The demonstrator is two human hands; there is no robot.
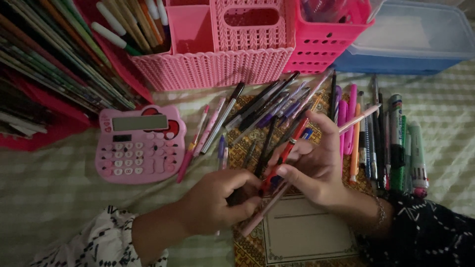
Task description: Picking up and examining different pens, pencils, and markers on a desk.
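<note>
The red pen point(283, 159) lies slanted between both hands, over the patterned notebook point(297, 232). The right hand point(316, 165) is grasping it around the middle, together with a long pink pen point(316, 163) that crosses the palm and sticks out past the fingers. The left hand point(217, 202) is clenched around the lower end of the red pen; what exactly sits inside this fist I cannot tell, because the picture is blurred there.

I think the main risk is the pink pen: the right hand carries two things at once, so if the fingers loosen it may slide out and fall on the loose dark pens point(267, 106) just above the hand. A hard pull by the left hand may also send a small part away into the row of markers point(396, 143) right of the right hand. The pink calculator point(140, 144) lies well to the left of the left hand, and the pink basket point(217, 47) stands farther behind it.
</note>
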